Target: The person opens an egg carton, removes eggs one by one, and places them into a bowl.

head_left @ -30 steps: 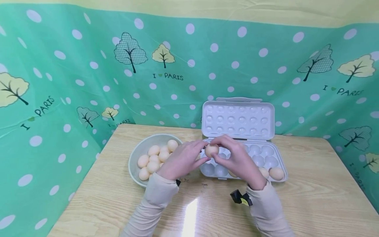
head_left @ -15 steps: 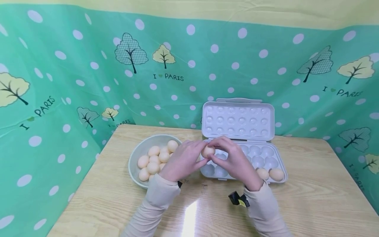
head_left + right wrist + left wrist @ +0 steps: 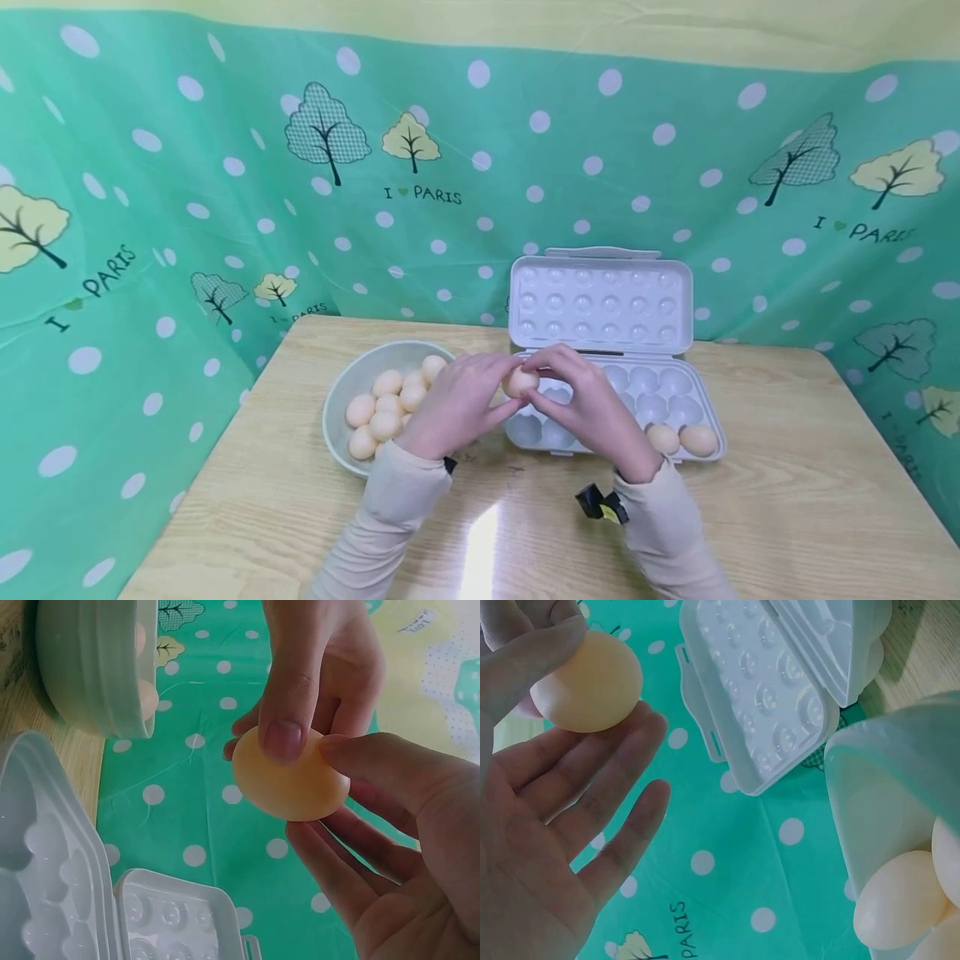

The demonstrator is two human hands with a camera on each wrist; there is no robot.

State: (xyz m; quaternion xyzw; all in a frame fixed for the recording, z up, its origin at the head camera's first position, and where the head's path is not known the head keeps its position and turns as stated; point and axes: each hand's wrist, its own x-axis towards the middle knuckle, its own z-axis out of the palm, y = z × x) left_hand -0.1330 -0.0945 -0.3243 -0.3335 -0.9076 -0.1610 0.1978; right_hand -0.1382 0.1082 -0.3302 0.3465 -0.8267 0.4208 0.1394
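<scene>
- From my end, the egg (image 3: 521,382) is up off the desk (image 3: 795,467), btwn both hands, by the left end of the carton (image 3: 686,409) in the head view; exact height unclear.
- Left hand (image 3: 467,400): thumb and fingertips pinching the egg.
- Right hand (image 3: 592,408): pinching the same egg, thumb vs. fingers, per right wrist cam. So hands tog., both on one egg.
- Bowl (image 3: 335,408) sits left on the desk w/ a pile of eggs (image 3: 386,424) in it.
- Carton is right of the bowl, lid (image 3: 600,300) propped up at the back. I see two eggs (image 3: 698,441) in the near row, right end; cells under the right wrist hidden, can't count those.
- Step in hand, I'd judge: hand-to-hand pass, or a turn/check of the egg. Can't tell which hand takes the wt.
- Next move, IMO, calls for one firm but light pinch before the other hand lets go; shell's prob. smooth & fragile, so no squeeze, no early release.
</scene>
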